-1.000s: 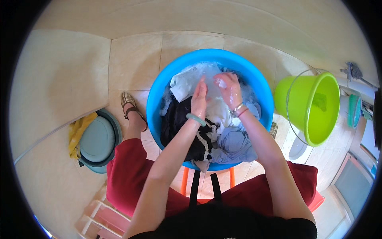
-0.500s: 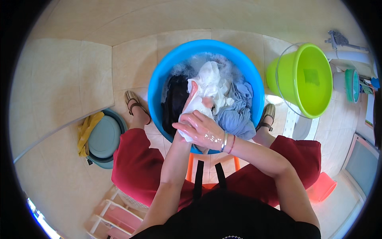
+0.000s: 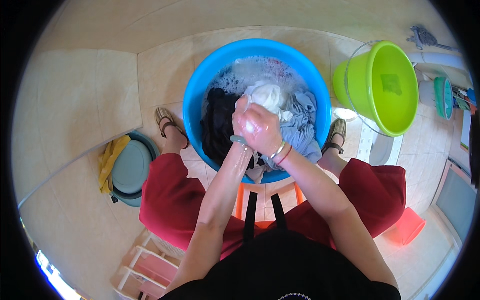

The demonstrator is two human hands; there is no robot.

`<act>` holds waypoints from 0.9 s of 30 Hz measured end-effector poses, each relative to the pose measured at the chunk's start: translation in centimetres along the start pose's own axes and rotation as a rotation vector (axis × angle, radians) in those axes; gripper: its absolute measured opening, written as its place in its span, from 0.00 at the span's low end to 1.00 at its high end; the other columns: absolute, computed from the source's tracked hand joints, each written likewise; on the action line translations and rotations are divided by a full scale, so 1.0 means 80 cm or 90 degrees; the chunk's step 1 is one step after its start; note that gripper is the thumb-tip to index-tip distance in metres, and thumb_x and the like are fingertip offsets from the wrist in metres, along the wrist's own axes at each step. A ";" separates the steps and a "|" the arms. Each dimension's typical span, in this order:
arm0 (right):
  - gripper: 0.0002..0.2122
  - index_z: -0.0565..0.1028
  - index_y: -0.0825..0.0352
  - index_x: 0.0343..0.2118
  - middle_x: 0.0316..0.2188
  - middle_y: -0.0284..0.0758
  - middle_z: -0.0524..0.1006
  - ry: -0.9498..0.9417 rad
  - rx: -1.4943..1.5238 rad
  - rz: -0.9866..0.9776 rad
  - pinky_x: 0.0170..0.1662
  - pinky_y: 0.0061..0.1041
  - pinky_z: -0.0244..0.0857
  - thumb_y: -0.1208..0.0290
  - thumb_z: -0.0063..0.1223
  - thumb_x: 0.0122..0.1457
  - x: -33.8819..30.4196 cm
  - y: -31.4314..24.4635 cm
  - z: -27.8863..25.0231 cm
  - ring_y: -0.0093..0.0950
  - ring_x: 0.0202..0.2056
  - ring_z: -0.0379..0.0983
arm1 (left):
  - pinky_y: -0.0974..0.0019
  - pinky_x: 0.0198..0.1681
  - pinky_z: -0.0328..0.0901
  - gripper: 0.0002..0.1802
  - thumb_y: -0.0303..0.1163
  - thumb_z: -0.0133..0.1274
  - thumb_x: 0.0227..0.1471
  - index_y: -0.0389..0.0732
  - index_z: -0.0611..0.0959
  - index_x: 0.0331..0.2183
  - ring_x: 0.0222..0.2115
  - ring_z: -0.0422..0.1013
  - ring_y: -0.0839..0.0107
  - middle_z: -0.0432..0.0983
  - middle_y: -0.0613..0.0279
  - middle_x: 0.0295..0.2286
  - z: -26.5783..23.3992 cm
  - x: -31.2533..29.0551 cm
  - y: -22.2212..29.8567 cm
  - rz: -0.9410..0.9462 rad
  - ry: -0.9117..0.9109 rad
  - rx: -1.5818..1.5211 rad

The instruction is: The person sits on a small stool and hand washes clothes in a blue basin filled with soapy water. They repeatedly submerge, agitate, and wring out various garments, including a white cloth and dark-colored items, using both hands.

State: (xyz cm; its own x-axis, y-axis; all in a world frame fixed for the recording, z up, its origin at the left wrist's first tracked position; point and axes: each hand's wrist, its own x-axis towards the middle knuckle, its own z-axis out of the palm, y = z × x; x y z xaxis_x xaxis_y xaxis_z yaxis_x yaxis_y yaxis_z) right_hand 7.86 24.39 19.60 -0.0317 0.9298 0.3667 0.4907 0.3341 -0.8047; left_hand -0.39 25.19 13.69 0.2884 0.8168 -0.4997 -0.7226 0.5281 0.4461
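Note:
A blue tub [image 3: 195, 100] of sudsy water stands between my feet. Over it my left hand [image 3: 240, 111] and my right hand [image 3: 263, 131] are pressed together, wet and closed, knuckles up. White wet cloth [image 3: 269, 96] bunches out beyond them, and a bit of white shows between the fingers; most of what they grip is hidden. In the tub, dark cloth [image 3: 216, 117] lies to the left of my hands and light blue cloth [image 3: 301, 131] to the right. Pale cloth [image 3: 256, 171] rests at the near rim. Foam [image 3: 250, 70] covers the water at the far side.
A lime-green bucket [image 3: 357, 82] with a wire handle stands to the right, beside a white floor basin [image 3: 382, 145]. Grey-green basins [image 3: 131, 170] with a yellow cloth [image 3: 112, 159] are at left. A pink bucket [image 3: 407, 226] sits at lower right, a pink-and-white rack [image 3: 150, 270] at lower left.
My right hand has moved up from the left wrist to close against my left hand. The left fingers, stretched out before, are now folded in. The white cloth has bunched up.

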 end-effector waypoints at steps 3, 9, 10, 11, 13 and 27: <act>0.12 0.72 0.68 0.21 0.21 0.45 0.70 -0.003 -0.010 0.133 0.28 0.40 0.65 0.66 0.52 0.56 0.003 0.067 -0.006 0.48 0.25 0.70 | 0.67 0.34 0.68 0.20 0.42 0.52 0.53 0.33 0.79 0.38 0.31 0.73 0.73 0.76 0.64 0.31 0.032 -0.008 0.001 0.051 0.374 0.198; 0.15 0.73 0.69 0.24 0.21 0.49 0.73 0.040 -0.114 0.370 0.29 0.40 0.64 0.61 0.52 0.58 -0.005 0.169 -0.011 0.47 0.24 0.71 | 0.64 0.49 0.62 0.26 0.43 0.53 0.56 0.38 0.72 0.51 0.47 0.69 0.69 0.71 0.62 0.47 0.030 0.000 0.009 0.042 0.255 0.097; 0.15 0.74 0.68 0.25 0.21 0.49 0.74 0.062 -0.097 0.413 0.29 0.41 0.64 0.59 0.53 0.57 0.001 0.185 -0.016 0.48 0.24 0.71 | 0.61 0.51 0.62 0.31 0.43 0.54 0.55 0.37 0.68 0.55 0.49 0.67 0.68 0.69 0.60 0.49 0.023 0.006 0.014 0.069 0.209 0.105; 0.16 0.74 0.69 0.25 0.21 0.48 0.73 0.107 -0.069 0.356 0.28 0.40 0.63 0.58 0.55 0.56 0.014 0.184 -0.022 0.47 0.24 0.70 | 0.59 0.54 0.59 0.31 0.42 0.53 0.56 0.37 0.65 0.56 0.52 0.64 0.65 0.67 0.57 0.51 0.006 0.017 0.015 0.086 0.228 0.147; 0.16 0.74 0.70 0.30 0.28 0.46 0.73 0.104 -0.004 0.251 0.35 0.37 0.64 0.58 0.60 0.53 0.035 0.186 -0.036 0.43 0.32 0.70 | 0.61 0.49 0.66 0.38 0.39 0.58 0.53 0.39 0.61 0.60 0.43 0.70 0.69 0.72 0.58 0.44 -0.021 0.044 0.015 0.115 0.260 0.223; 0.19 0.71 0.51 0.50 0.50 0.46 0.64 -0.292 -0.323 0.123 0.49 0.44 0.63 0.61 0.55 0.54 0.003 0.279 0.057 0.48 0.49 0.63 | 0.53 0.40 0.68 0.19 0.36 0.57 0.49 0.38 0.76 0.42 0.36 0.74 0.46 0.78 0.44 0.32 -0.092 0.182 0.009 0.056 0.342 1.065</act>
State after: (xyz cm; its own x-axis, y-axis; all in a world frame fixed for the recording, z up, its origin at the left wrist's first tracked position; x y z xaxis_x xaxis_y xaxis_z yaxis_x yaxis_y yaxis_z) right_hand 14.85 32.76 -0.36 -0.2118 0.9738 -0.0832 0.8657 0.1475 -0.4783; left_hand -1.30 35.72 1.28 -0.1824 0.8755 -0.4474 0.7390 0.4222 0.5250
